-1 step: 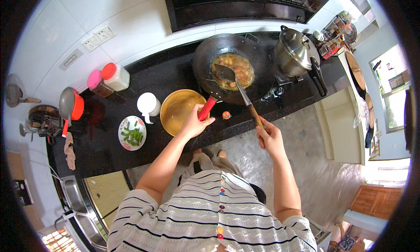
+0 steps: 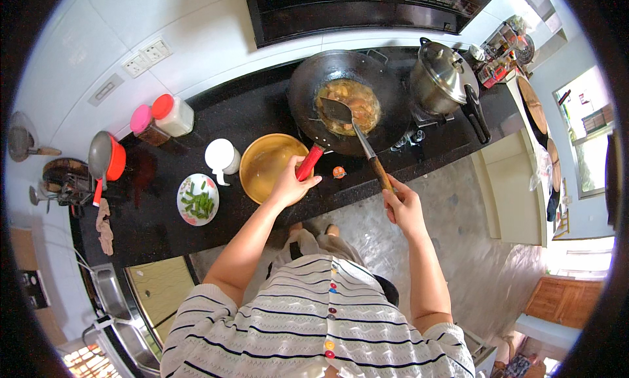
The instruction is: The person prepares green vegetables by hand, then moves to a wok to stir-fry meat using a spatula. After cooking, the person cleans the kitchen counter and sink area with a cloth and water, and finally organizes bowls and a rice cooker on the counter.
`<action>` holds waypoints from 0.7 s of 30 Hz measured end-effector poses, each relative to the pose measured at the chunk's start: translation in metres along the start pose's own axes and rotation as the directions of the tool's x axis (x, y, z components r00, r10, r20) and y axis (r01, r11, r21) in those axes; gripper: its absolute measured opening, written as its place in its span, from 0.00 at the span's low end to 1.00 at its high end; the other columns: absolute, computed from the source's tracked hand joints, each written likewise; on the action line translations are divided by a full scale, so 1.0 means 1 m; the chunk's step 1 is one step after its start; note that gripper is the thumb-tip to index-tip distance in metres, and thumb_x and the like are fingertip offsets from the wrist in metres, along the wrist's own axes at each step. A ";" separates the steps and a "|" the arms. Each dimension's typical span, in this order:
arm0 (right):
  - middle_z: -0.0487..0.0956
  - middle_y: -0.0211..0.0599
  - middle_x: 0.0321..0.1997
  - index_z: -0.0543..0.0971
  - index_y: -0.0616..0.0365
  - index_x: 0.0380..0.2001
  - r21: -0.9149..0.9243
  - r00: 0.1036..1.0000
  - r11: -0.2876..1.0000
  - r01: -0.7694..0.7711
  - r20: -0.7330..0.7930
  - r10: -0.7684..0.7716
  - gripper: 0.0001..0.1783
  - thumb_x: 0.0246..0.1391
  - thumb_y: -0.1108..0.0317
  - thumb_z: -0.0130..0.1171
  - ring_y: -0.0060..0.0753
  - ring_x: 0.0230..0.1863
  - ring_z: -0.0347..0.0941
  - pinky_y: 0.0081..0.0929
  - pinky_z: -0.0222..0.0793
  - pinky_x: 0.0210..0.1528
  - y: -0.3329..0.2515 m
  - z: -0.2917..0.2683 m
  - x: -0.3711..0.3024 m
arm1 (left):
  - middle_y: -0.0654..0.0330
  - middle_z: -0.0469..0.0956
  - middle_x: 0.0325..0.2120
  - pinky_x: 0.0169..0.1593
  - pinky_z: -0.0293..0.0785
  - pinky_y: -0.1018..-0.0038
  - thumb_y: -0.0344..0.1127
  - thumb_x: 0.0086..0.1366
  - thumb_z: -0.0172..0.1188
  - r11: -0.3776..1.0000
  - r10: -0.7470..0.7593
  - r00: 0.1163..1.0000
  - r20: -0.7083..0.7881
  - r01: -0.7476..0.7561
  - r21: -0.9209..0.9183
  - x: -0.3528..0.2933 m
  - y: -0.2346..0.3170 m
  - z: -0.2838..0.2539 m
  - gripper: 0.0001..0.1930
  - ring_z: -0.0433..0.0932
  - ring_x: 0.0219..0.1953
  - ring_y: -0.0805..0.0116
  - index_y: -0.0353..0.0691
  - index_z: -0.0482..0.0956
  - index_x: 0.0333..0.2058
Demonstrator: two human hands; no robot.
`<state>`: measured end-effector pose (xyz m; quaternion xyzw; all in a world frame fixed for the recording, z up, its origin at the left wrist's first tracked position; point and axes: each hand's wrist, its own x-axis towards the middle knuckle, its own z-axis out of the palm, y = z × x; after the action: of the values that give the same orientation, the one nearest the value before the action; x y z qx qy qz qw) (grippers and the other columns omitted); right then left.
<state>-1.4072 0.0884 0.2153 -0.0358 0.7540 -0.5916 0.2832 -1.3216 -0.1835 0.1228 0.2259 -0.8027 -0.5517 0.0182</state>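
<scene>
My left hand is closed round the red handle of a dark wok, which stands on the stove. Chunks of food in brown, bubbling liquid lie in the bottom of the wok. In my right hand is the wooden handle of a wok spatula, gripped near its end. The spatula's dark, flat blade sits over the food, at its left side. A yellow-brown bowl stands just left of the wok, beside my left hand, with a wet-looking inside.
Left of the bowl are a white jug and a plate of cut green vegetables. Two lidded jars and a red pan stand farther left. A lidded pressure cooker is right of the wok, its black handle pointing toward me.
</scene>
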 end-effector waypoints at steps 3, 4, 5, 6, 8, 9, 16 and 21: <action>0.72 0.26 0.21 0.69 0.62 0.60 -0.074 0.998 0.997 0.036 -0.054 -0.040 0.26 0.58 0.69 0.58 0.13 0.15 0.61 0.16 0.56 0.16 0.020 0.000 0.013 | 0.55 0.76 0.41 0.50 0.70 0.69 0.44 0.53 0.72 0.997 0.081 0.997 -0.021 -0.081 0.005 0.002 -0.007 0.003 0.32 0.76 0.43 0.64 0.38 0.66 0.51; 0.72 0.26 0.22 0.70 0.61 0.60 -0.086 0.995 0.995 0.057 -0.073 -0.063 0.26 0.58 0.69 0.58 0.12 0.16 0.61 0.15 0.57 0.17 0.024 0.001 0.018 | 0.55 0.77 0.40 0.48 0.71 0.69 0.44 0.53 0.72 0.993 0.119 0.992 -0.033 -0.119 0.010 0.004 -0.012 0.004 0.32 0.77 0.42 0.64 0.39 0.65 0.51; 0.73 0.26 0.22 0.70 0.61 0.60 -0.100 0.992 0.992 0.077 -0.091 -0.087 0.26 0.58 0.68 0.58 0.12 0.17 0.62 0.15 0.58 0.18 0.027 0.000 0.021 | 0.55 0.77 0.40 0.48 0.71 0.69 0.44 0.53 0.72 0.992 0.128 0.991 -0.040 -0.127 0.011 0.005 -0.017 0.005 0.32 0.77 0.42 0.64 0.38 0.66 0.51; 0.73 0.25 0.22 0.70 0.61 0.60 -0.098 0.991 0.992 0.078 -0.097 -0.088 0.26 0.58 0.68 0.58 0.12 0.17 0.62 0.15 0.58 0.19 0.026 -0.001 0.020 | 0.55 0.77 0.40 0.48 0.71 0.69 0.44 0.53 0.72 0.991 0.136 0.990 -0.047 -0.135 0.011 0.005 -0.018 0.005 0.32 0.77 0.42 0.64 0.38 0.66 0.50; 0.73 0.25 0.23 0.70 0.60 0.60 -0.096 0.990 0.992 0.079 -0.110 -0.090 0.26 0.58 0.68 0.58 0.11 0.18 0.62 0.15 0.59 0.20 0.020 -0.005 0.015 | 0.55 0.77 0.41 0.49 0.71 0.69 0.44 0.53 0.72 0.991 0.132 0.990 -0.047 -0.132 0.007 0.007 -0.021 0.007 0.32 0.77 0.42 0.64 0.38 0.66 0.50; 0.73 0.23 0.23 0.70 0.60 0.60 -0.110 0.986 0.989 0.094 -0.130 -0.108 0.26 0.58 0.69 0.57 0.11 0.18 0.62 0.15 0.58 0.20 0.014 -0.009 0.011 | 0.55 0.77 0.41 0.49 0.71 0.69 0.45 0.53 0.73 0.993 0.120 0.992 -0.040 -0.120 0.003 0.007 -0.019 0.006 0.32 0.77 0.42 0.64 0.38 0.66 0.50; 0.71 0.24 0.21 0.68 0.62 0.61 -0.038 0.992 0.999 0.018 -0.126 -0.022 0.27 0.58 0.71 0.56 0.11 0.16 0.60 0.14 0.54 0.16 -0.006 -0.030 -0.009 | 0.54 0.77 0.42 0.50 0.71 0.68 0.46 0.52 0.73 0.996 0.076 0.996 -0.035 -0.075 0.043 0.003 -0.008 0.001 0.33 0.77 0.44 0.62 0.38 0.66 0.50; 0.74 0.25 0.24 0.72 0.59 0.59 -0.160 0.986 0.981 0.115 -0.100 -0.132 0.25 0.58 0.69 0.57 0.13 0.18 0.63 0.16 0.59 0.19 0.013 -0.007 0.024 | 0.53 0.78 0.43 0.50 0.71 0.67 0.47 0.52 0.73 0.996 0.052 0.998 -0.033 -0.049 0.068 0.002 -0.002 0.001 0.34 0.78 0.44 0.60 0.38 0.66 0.51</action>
<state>-1.4267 0.0890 0.1948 -0.0714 0.8080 -0.5494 0.2003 -1.3226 -0.1839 0.1204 0.2157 -0.8257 -0.5198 0.0386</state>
